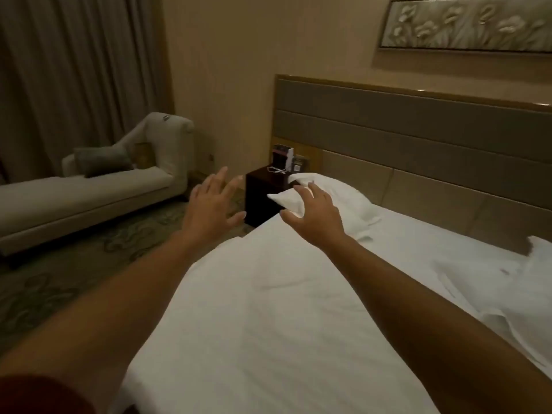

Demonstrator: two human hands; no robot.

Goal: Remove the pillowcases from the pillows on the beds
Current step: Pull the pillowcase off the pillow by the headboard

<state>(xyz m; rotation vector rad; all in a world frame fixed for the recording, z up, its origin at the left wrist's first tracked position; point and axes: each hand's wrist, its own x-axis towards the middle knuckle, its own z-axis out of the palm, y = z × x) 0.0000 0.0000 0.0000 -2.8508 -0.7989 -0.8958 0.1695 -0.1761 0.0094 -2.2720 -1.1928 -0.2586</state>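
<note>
Nearest the lens, a dark red sleeve [35, 395] covers my left upper arm at the lower left corner. Both forearms extend forward over the bed [268, 324].

Fingers of my left hand [213, 201]: spread, straight, released, grasping nothing. This hand hangs in the air past the bed's left edge, over the patterned carpet [59, 282], apart from the pillow.

Fingers of my right hand [316, 216]: spread, slightly curved, released. They hover at the near corner of the pillow [337, 192]; I cannot tell whether the fingertips touch the fabric.

Pillow: white, case on, lying at the head of the bed against the padded headboard [418, 135], its left corner overhanging toward the dark nightstand [263, 198]. Small items and a white cord sit on the nightstand top.

Bed surface: white sheet, lightly creased. More rumpled white bedding [513, 294] lies at the right edge.

Surroundings: beige chaise [89, 192] with a grey cushion [103, 161] at left, curtains [74, 70] behind it, framed floral picture [466, 23] above the headboard.
</note>
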